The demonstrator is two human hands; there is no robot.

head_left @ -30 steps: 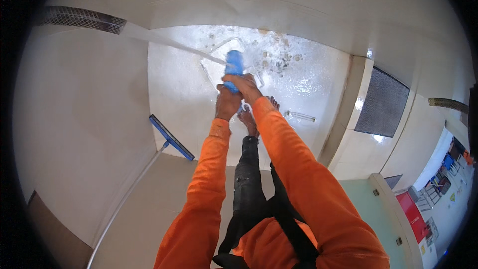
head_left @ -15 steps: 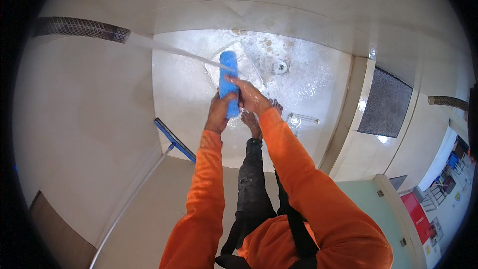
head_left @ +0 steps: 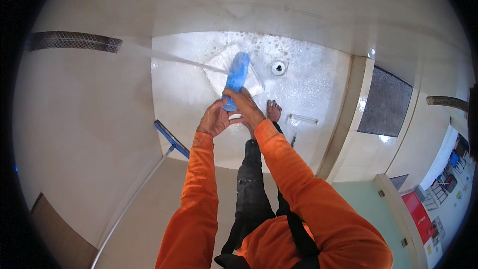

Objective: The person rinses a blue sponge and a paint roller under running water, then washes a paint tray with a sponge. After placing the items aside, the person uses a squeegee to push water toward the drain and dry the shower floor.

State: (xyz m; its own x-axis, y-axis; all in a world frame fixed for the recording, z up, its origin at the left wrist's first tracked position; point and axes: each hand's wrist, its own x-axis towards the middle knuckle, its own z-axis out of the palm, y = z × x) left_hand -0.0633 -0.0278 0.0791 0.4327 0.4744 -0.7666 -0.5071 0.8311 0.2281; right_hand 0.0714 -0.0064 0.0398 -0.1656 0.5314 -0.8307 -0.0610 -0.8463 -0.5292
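Note:
A wet blue roller sleeve [head_left: 237, 75], a soft fuzzy cylinder, slants up and away from me over the wet floor. My right hand [head_left: 247, 108] wraps round its near end, thumb across the front. Cupped against that same end from the left is my left hand [head_left: 215, 119], its fingers curled and partly hidden. A water jet [head_left: 186, 63] from a braided hose [head_left: 79, 41] at the left strikes the sleeve's middle. Beneath the sleeve, a white square piece that looks like folded cloth [head_left: 255, 83] lies on the floor.
A round drain [head_left: 279, 68] sits right of the white piece. A clear frame-like item [head_left: 302, 119] lies near my bare foot [head_left: 273, 110]. A blue floor squeegee [head_left: 172, 138] leans at the left wall. A raised ledge [head_left: 341, 119] and grey mat [head_left: 385, 101] are at the right.
The sleeve has tilted, its far end swinging right. My hands have slid down to its near end, and the left hand's grip has loosened. The hose tip has shifted slightly left and down.

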